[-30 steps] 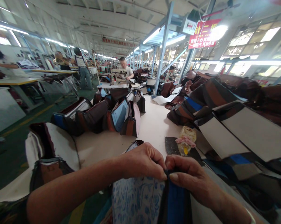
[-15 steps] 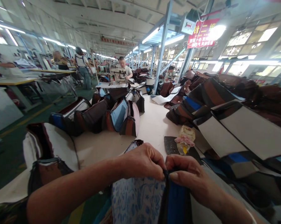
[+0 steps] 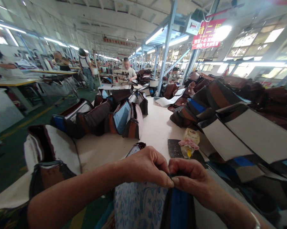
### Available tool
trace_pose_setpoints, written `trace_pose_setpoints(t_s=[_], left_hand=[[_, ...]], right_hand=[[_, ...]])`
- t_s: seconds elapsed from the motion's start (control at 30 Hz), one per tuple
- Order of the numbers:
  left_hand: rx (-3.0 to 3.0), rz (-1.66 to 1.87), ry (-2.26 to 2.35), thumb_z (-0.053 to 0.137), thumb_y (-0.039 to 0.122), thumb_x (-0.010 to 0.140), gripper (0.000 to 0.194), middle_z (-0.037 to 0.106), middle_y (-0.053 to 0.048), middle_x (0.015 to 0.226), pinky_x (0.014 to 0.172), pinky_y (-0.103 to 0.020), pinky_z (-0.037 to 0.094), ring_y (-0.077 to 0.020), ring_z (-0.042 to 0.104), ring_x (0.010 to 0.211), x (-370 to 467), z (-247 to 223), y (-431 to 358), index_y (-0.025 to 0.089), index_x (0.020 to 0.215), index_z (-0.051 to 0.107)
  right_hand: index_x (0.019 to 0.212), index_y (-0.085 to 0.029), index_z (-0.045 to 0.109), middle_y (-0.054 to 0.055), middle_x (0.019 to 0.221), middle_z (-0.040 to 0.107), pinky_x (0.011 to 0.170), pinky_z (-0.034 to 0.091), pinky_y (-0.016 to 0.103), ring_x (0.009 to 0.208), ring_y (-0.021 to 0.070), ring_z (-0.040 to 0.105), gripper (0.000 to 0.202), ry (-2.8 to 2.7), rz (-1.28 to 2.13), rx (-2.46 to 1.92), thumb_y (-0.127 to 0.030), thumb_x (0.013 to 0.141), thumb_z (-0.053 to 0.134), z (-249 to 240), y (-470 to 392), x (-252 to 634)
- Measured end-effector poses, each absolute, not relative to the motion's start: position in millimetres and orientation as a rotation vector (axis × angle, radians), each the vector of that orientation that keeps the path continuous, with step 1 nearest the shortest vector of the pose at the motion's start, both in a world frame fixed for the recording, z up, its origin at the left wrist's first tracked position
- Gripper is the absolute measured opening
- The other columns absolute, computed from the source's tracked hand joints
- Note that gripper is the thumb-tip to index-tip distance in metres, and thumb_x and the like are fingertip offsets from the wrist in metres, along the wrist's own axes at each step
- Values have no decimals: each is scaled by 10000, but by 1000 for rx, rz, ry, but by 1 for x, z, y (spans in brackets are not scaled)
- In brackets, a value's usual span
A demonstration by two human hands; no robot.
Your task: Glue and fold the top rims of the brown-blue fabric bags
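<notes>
At the lower middle stands a bag piece (image 3: 141, 203) with a blue-and-white patterned panel and a dark side strip bearing a blue band. My left hand (image 3: 150, 165) pinches the top dark edge of this bag piece between thumb and fingers. Right beside it, my right hand (image 3: 191, 175) pinches the same edge, and the two thumb tips nearly meet. The bit of edge between the fingertips is mostly hidden. Just beyond my right hand, a clear plastic bag with a pink tie (image 3: 189, 143) lies on a dark flat piece (image 3: 174, 148).
Several unfinished bags (image 3: 121, 117) line the left of the pale table (image 3: 155, 124). A white-sided bag (image 3: 59, 149) stands nearer on the left. Stacked bag pieces (image 3: 250, 127) fill the right. A person (image 3: 129, 71) sits by a sewing machine further back.
My left thumb has shifted slightly right and down along the edge, closer to my right thumb. The bag piece stays in nearly the same place.
</notes>
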State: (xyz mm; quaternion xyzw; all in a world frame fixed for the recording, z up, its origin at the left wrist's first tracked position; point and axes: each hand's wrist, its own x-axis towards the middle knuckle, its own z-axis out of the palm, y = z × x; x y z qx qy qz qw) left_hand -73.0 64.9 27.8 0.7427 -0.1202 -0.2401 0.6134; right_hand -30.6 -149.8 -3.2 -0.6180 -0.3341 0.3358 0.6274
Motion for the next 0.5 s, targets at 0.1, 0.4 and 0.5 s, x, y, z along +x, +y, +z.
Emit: trace_pose_setpoints(t_s=[0.1, 0.4, 0.5], left_hand=[[1810, -522, -248, 765, 309, 674, 201, 501, 57, 554, 445, -217, 261, -81, 379, 502, -74, 27, 64, 129, 739, 704], [1817, -535, -199, 641, 209, 625, 153, 502, 56, 530, 430, -212, 268, -86, 382, 487, -72, 29, 61, 128, 731, 714], [1784, -561, -197, 635, 205, 622, 182, 536, 45, 556, 449, -218, 280, -87, 390, 498, -71, 29, 63, 124, 757, 724]], right_hand=[[841, -158, 591, -31, 726, 472, 615, 277, 269, 685, 115, 348, 282, -785, 731, -1470, -418, 875, 695, -1, -149, -34], [760, -175, 539, -43, 679, 400, 580, 255, 273, 649, 115, 317, 172, -726, 681, -1627, -298, 857, 608, 4, -146, -42], [749, -174, 533, -52, 661, 382, 562, 233, 268, 629, 108, 287, 174, -691, 730, -1553, -300, 834, 618, 3, -145, -41]])
